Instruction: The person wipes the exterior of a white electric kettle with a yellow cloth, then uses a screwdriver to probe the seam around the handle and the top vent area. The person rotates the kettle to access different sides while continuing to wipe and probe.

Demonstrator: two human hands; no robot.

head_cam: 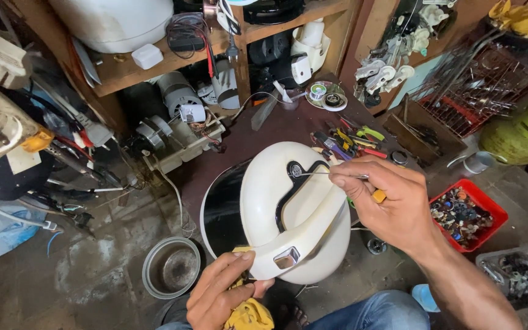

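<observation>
A white rice cooker (276,214) with a black lid panel and a white handle lies in front of me, its chrome latch button (286,257) facing me. My right hand (392,205) is shut on a thin screwdriver (331,174) with an orange handle end, its tip at a screw near the top of the lid. My left hand (221,293) presses a yellow cloth (249,315) against the cooker's near edge, thumb on the rim.
A metal inner pot (171,266) stands on the floor at left. A red tray (469,214) of small parts and a clear tray (517,272) sit at right. Pliers and screwdrivers (352,140) lie on the low brown table behind. Shelves hold appliance parts.
</observation>
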